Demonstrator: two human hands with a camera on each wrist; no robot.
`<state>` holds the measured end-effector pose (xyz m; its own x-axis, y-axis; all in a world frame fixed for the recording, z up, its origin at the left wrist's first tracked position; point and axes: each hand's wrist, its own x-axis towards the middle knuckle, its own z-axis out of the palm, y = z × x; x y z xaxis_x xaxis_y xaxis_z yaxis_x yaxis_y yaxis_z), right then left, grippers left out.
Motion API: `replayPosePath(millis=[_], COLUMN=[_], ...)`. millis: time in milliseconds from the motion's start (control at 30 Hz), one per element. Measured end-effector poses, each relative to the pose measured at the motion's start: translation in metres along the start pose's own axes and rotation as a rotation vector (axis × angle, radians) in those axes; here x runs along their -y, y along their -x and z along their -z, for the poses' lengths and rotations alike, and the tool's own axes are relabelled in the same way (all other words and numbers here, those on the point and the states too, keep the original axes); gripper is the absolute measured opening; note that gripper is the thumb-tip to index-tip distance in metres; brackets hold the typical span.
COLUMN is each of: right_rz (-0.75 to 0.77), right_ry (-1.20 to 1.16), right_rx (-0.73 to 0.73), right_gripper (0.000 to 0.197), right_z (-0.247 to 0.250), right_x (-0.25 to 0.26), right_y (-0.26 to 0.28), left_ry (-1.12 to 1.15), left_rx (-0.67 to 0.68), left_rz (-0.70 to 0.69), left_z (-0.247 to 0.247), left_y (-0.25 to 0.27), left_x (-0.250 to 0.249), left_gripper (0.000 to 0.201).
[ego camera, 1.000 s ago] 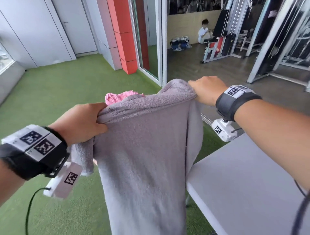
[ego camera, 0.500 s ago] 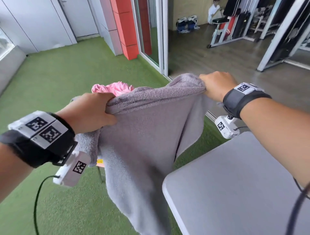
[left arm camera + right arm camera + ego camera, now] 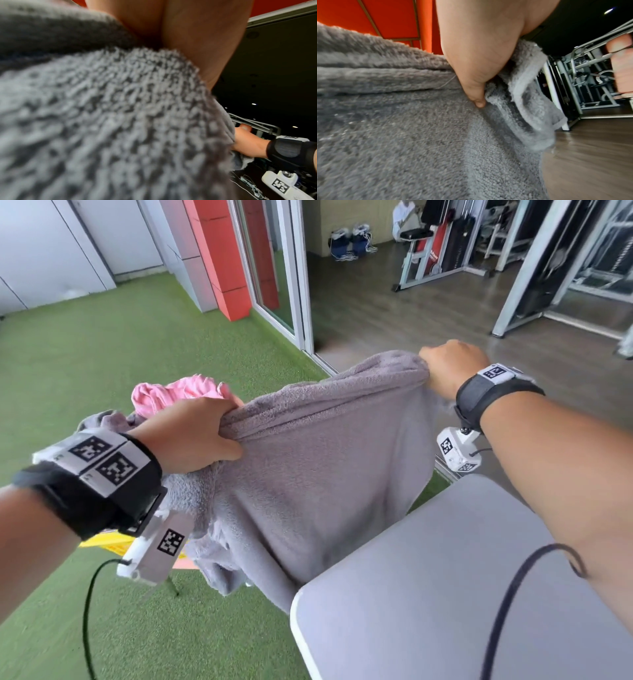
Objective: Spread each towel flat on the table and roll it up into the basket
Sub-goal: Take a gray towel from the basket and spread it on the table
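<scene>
A grey towel (image 3: 318, 481) hangs in the air, stretched between both hands, its lower part draped past the left end of the grey table (image 3: 445, 594). My left hand (image 3: 191, 436) grips its top edge at the left; my right hand (image 3: 452, 368) grips the top edge at the right. The left wrist view is filled by the blurred grey towel (image 3: 102, 121), with my right hand (image 3: 247, 142) far off. In the right wrist view my right hand's thumb (image 3: 476, 94) pinches the grey towel (image 3: 402, 135) at its corner. A pink towel (image 3: 178, 395) lies bunched behind my left hand. No basket shows clearly.
Something yellow (image 3: 106, 542) sits low under my left wrist, mostly hidden. Green turf (image 3: 102, 354) covers the floor to the left. A red pillar (image 3: 222, 258) and a glass door frame (image 3: 294, 268) stand ahead, with gym machines (image 3: 445, 241) on wooden floor beyond.
Both hands have carried the grey towel to the right, toward the table. More of the table top is in view and the towel's lower part now hangs by the table's left end.
</scene>
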<state>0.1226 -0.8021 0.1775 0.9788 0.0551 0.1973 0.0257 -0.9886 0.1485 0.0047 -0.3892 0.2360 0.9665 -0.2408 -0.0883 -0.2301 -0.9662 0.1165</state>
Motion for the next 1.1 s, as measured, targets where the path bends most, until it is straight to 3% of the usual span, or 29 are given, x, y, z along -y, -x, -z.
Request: replayPosePath(millis=[167, 333, 533, 867, 1100], right_rz=[-0.049, -0.117, -0.155, -0.160, -0.172], right_ry=[0.045, 0.069, 0.082, 0.105, 0.109], right_rx=[0.030, 0.054, 0.028, -0.027, -0.018], right_gripper=[0.018, 0.019, 0.022, 0.022, 0.028], right_z=[-0.027, -0.050, -0.068, -0.058, -0.025], right_x=[-0.028, -0.042, -0.056, -0.081, -0.122], right_y=[-0.016, -0.034, -0.048, -0.039, 0.021], left_ry=[-0.016, -0.068, -0.083, -0.016, -0.014], left_rx=[-0.045, -0.063, -0.052, -0.018, 0.061], left_rz=[0.003, 0.007, 0.030, 0.003, -0.133], left_z=[-0.020, -0.037, -0.050, -0.050, -0.021], left_y=[-0.030, -0.063, -0.080, -0.069, -0.031], left_x=[-0.014, -0.018, -0.018, -0.046, -0.097], left_gripper=[0.020, 0.033, 0.034, 0.025, 0.022])
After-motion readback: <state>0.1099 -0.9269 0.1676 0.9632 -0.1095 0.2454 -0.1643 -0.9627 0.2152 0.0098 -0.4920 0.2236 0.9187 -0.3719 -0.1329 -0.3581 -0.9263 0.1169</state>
